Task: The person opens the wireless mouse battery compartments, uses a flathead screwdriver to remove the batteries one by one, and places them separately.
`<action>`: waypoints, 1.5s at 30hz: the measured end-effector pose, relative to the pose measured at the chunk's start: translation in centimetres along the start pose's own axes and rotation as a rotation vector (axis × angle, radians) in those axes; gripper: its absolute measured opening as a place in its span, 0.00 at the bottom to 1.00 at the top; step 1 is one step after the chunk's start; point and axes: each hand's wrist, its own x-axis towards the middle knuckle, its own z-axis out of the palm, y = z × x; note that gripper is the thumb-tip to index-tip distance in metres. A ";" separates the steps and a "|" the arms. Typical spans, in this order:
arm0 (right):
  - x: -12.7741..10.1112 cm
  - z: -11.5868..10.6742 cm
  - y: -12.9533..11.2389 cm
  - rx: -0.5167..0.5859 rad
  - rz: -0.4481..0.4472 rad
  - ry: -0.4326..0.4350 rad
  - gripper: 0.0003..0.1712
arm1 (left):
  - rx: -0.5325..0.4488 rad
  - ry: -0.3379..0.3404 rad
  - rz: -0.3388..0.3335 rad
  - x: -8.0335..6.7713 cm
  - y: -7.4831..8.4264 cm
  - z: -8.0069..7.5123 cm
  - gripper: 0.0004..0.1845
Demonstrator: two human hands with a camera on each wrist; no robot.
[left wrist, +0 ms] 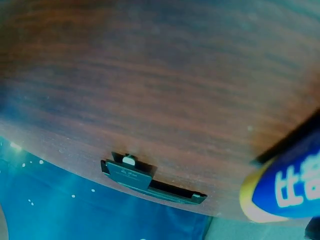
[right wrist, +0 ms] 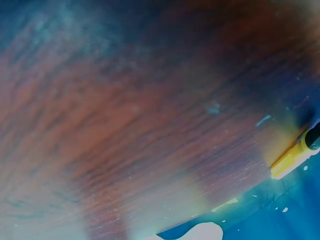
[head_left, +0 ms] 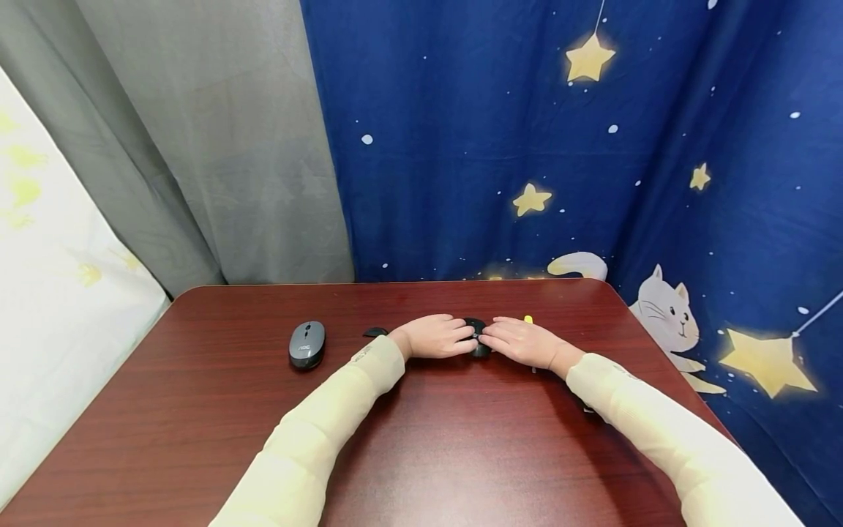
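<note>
On the table's far half both hands meet at a small black computer mouse (head_left: 476,338). My left hand (head_left: 431,337) holds it from the left, its fingers reaching onto the side. From the right, my right hand (head_left: 523,342) lays its fingertips on the opposite edge. Both thumbs are hidden. Just left of the left hand lies a black cover piece (head_left: 375,331), seen larger as a dark plastic part (left wrist: 150,180) in the left wrist view. A blue and yellow cylinder (left wrist: 285,185) with white characters shows beside it; the left sleeve hides it in the head view.
A grey mouse (head_left: 307,345) stands on the left of the brown table (head_left: 454,454). A yellow-ended tool (head_left: 529,319), yellow and black in the right wrist view, lies partly under the right hand. A small item (head_left: 588,409) peeks out beneath the right sleeve. Curtains (head_left: 448,146) hang behind.
</note>
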 end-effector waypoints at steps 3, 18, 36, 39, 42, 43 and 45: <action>0.1 -0.1 0.1 0.003 -0.001 0.009 0.23 | 0.019 0.010 0.003 -0.1 -0.1 -0.1 0.13; 1.3 -0.7 0.4 0.029 0.045 0.049 0.25 | 0.020 0.029 -0.008 -0.7 -1.0 -1.3 0.14; 4.0 -2.6 -0.9 0.027 0.106 0.240 0.18 | -0.256 0.164 -0.122 -2.6 -1.0 -4.6 0.16; 4.7 -2.9 -1.3 0.054 0.111 0.292 0.17 | -0.368 0.173 -0.175 -2.8 -0.7 -5.2 0.16; 5.2 -3.1 -1.7 0.089 0.139 0.327 0.18 | -0.454 0.180 -0.234 -3.1 -0.5 -5.9 0.17; 5.3 -3.2 -1.9 0.098 0.153 0.333 0.18 | -0.475 0.185 -0.252 -3.2 -0.4 -6.1 0.17; 5.6 -3.3 -2.2 0.114 0.184 0.345 0.18 | -0.496 0.197 -0.277 -3.3 -0.3 -6.6 0.18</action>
